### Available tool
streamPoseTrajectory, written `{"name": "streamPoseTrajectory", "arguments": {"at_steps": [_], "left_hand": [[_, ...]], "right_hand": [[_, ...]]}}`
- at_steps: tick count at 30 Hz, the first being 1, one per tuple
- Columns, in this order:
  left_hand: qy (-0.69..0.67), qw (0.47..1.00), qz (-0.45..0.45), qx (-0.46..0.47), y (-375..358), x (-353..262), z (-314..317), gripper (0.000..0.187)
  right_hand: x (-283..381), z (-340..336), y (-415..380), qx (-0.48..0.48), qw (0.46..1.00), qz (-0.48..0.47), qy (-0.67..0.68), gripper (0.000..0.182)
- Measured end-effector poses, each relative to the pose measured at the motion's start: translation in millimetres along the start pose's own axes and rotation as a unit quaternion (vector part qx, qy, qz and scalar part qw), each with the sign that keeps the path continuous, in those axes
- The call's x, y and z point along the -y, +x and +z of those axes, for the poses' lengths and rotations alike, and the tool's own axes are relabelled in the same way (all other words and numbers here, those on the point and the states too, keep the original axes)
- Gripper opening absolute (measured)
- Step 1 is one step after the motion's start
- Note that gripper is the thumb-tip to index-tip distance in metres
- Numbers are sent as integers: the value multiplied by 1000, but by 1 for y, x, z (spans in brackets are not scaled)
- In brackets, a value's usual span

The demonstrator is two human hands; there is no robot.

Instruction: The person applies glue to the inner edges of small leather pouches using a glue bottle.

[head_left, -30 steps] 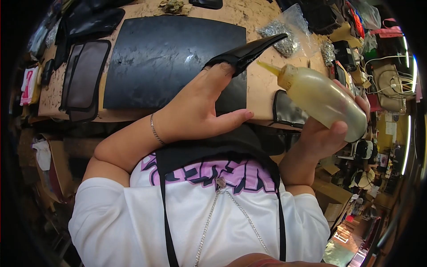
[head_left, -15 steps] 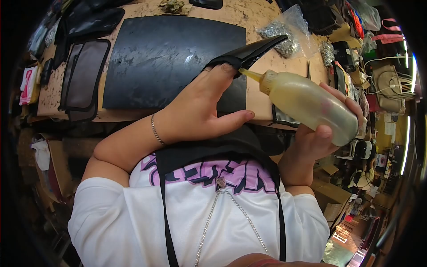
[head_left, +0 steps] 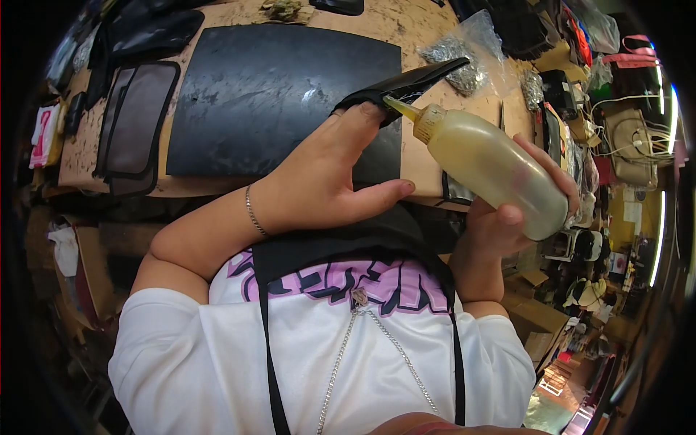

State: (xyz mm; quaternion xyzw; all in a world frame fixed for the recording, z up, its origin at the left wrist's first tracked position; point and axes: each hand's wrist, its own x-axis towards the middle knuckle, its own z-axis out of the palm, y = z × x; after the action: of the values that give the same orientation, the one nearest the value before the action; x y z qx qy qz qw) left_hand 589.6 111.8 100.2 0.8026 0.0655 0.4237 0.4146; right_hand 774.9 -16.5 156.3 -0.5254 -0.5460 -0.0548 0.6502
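My right hand (head_left: pixel 500 226) is wrapped around a translucent squeeze bottle (head_left: pixel 496 163) with yellowish liquid inside. The bottle is tilted, and its narrow yellow nozzle points left and up, meeting the edge of a black glossy folded piece (head_left: pixel 417 81). Whether liquid is coming out cannot be made out. My left hand (head_left: pixel 326 163) grips that folded piece over the table, thumb stretched out to the right and fingertips at its near edge. Most of the left fingers are hidden behind the piece and the hand.
Under the piece lies a large dark mat (head_left: pixel 254 101) on the wooden table (head_left: pixel 391 18). Brown dark-edged panels (head_left: pixel 138 119) are stacked to its left. At the back right sits a clear plastic bag (head_left: pixel 475 54) of small shiny metal parts. Crowded shelves stand to the right.
My right hand has moved the bottle slightly left, so the nozzle now reaches farther over the black piece. My left hand and the piece have stayed nearly still.
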Motion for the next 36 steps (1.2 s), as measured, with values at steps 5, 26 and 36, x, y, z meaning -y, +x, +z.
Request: {"name": "streamPoseTrajectory", "arguments": {"at_steps": [5, 26, 36], "left_hand": [[-8, 999, -30, 13, 0, -5, -3, 73], [-575, 755, -305, 84, 35, 17, -19, 91], [-603, 739, -285, 99, 36, 22, -14, 79]], "right_hand": [[-2, 5, 1, -39, 999, -8, 11, 80], [-23, -16, 86, 135, 990, -40, 23, 54], [-37, -9, 83, 186, 979, -78, -21, 53]]}}
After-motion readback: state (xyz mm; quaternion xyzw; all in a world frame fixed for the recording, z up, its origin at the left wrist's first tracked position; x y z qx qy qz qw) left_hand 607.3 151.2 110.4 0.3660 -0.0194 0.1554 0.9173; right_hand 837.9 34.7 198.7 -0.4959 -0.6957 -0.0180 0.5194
